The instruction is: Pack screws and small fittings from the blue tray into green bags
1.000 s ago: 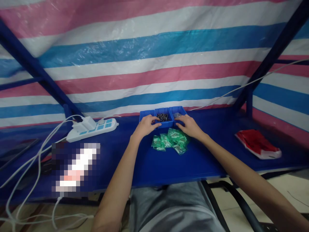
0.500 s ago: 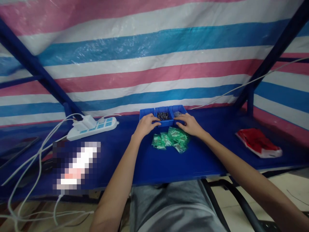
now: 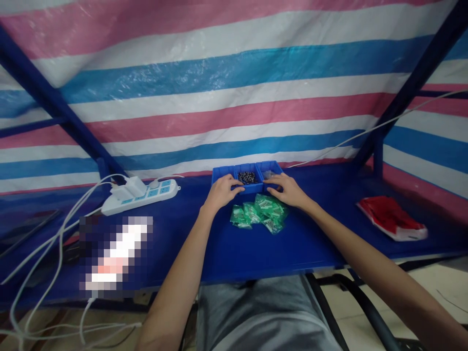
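Note:
Three small blue bins stand side by side: a left bin (image 3: 224,172), a middle bin (image 3: 252,189) and a right bin (image 3: 268,165). Small dark screw-like parts (image 3: 247,178) fill the middle one; greyish pieces (image 3: 268,174) lie in the right one. My left hand (image 3: 223,191) rests at the front of the left bin, thumb and fingers apart, hiding part of its inside. At the right bin's front is my right hand (image 3: 288,189), also open, fingers spread. Just in front lie several green-and-clear plastic packets (image 3: 268,207) with small metal parts inside.
A white power strip (image 3: 146,195) with plugs and white cables sits to the left. Nearer is a pixelated bright object (image 3: 120,248). A red packet with white edges (image 3: 393,218) lies at right. A striped sheet (image 3: 234,112) hangs behind the blue table (image 3: 248,253).
The view has shifted very slightly, so everything appears a little lower. Both hands stay in nearly the same place at the bins.

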A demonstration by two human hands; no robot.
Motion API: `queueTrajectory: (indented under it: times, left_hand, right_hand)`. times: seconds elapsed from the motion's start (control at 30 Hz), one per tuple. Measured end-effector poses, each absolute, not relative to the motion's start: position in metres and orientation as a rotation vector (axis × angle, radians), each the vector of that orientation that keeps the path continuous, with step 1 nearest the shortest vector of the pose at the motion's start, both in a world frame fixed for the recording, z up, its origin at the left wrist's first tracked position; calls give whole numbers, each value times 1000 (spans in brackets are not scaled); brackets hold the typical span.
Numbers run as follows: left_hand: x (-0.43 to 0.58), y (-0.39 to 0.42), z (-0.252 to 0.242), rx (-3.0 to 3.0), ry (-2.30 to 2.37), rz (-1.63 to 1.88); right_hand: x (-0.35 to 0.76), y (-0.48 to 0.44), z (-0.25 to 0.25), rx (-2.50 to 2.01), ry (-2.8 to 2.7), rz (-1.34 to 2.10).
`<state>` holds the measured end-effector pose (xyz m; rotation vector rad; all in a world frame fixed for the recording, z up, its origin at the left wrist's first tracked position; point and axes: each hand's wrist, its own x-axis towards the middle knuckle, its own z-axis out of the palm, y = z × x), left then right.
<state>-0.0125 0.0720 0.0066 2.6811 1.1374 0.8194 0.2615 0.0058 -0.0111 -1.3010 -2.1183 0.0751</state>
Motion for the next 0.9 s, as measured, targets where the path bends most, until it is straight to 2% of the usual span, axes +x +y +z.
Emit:
queueTrajectory:
  times: [0.33,0.53,0.7,0.8,0.9]
  left_hand:
    - [-16,68,18,2692,1137,751]
    - [-15,25,41,2556,1190,984]
    - [-13,-26,19,2574,1092,647]
    - [-12,-31,7,2558,1121,440]
    - [-11,-25,6,2540,1164,392]
  right_hand:
    - [256,2,-6,-1280,-2135,0]
    - [244,-29,15,-1158,-2240,92]
    - [240,-60,5,-1243,-2408,182]
    - [239,-64,-7,-1333,-2402,114]
    - [239,-62,-13,-1405,-2396,71]
